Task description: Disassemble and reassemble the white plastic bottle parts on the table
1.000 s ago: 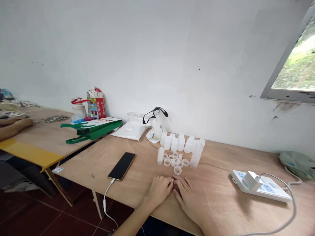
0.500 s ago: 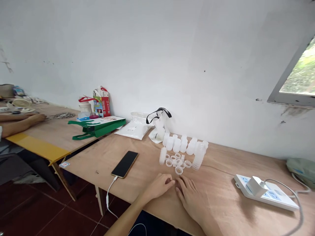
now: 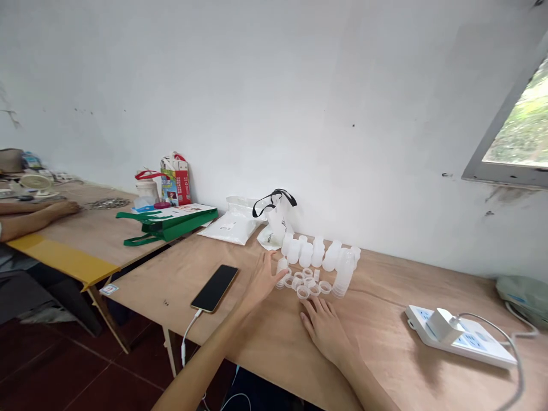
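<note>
Left hand [image 3: 260, 281]: my thumb and fingers stood apart by the short stack [image 3: 281, 264], contact unclear.
Right hand [image 3: 324, 329]: fingers extended, just beside the rings [image 3: 325, 291].
Rings: lay on the table [image 3: 381, 302]; I judged them light, slick, best pinched by the rim.

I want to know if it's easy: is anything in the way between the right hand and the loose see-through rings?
Nothing visible is in the way. The right hand has its fingertips close by the nearest loose rings. The left hand is off to the left, by the short stack.
</note>
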Available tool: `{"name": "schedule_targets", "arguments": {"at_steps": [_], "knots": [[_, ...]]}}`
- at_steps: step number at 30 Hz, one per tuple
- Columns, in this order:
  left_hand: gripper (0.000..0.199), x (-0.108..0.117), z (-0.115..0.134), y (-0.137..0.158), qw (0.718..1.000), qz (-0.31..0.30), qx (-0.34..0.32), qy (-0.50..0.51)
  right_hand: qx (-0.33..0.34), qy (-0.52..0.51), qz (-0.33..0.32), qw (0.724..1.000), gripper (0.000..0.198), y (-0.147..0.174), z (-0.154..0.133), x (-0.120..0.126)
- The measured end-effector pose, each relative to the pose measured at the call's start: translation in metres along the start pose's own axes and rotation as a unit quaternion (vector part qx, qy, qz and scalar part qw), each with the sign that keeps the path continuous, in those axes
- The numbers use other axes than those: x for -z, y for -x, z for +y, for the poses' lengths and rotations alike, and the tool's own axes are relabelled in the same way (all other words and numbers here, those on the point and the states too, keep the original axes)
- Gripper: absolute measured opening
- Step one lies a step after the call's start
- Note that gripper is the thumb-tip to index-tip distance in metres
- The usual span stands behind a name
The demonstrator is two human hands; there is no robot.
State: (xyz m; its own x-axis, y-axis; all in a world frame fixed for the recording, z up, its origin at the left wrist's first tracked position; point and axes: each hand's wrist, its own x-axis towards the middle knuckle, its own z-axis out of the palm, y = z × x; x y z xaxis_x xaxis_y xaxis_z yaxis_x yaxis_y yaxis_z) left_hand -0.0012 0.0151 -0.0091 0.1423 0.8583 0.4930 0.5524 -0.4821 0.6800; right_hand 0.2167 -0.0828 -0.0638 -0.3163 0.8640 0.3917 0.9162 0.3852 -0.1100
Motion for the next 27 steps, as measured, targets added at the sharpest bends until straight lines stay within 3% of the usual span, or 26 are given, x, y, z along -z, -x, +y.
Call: {"name": "schedule_targets", "arguments": {"at_steps": [5, 14, 19, 21, 24, 27], "knots": [[0.032, -0.01, 0.001, -0.01, 1.0, -0.019, -0.013, -0.009, -0.003, -0.013, 0.013, 1.0, 0.033, 0.002, 0.001, -0.002], [0.022, 0.002, 0.021, -0.015, 0.999, 0.042, 0.002, -0.021, -0.022, -0.055, 0.01, 0.998, 0.029, 0.002, 0.001, 0.002], [0.03, 0.009, 0.04, 0.016, 0.996, 0.085, -0.023, -0.017, -0.043, -0.1, 0.024, 0.994, 0.026, 0.0, 0.001, 0.003], [0.03, 0.004, 0.041, 0.037, 0.999, 0.016, -0.029, -0.02, -0.066, -0.123, 0.038, 0.99, 0.025, -0.001, 0.0, 0.006], [0.026, -0.009, 0.034, 0.062, 0.988, -0.149, -0.032, -0.034, -0.088, -0.165, 0.055, 0.981, 0.028, -0.001, -0.003, 0.012], [0.024, -0.02, 0.024, 0.072, 0.974, -0.228, -0.006, -0.018, -0.076, -0.208, 0.044, 0.974, 0.024, -0.002, -0.007, 0.016]]}}
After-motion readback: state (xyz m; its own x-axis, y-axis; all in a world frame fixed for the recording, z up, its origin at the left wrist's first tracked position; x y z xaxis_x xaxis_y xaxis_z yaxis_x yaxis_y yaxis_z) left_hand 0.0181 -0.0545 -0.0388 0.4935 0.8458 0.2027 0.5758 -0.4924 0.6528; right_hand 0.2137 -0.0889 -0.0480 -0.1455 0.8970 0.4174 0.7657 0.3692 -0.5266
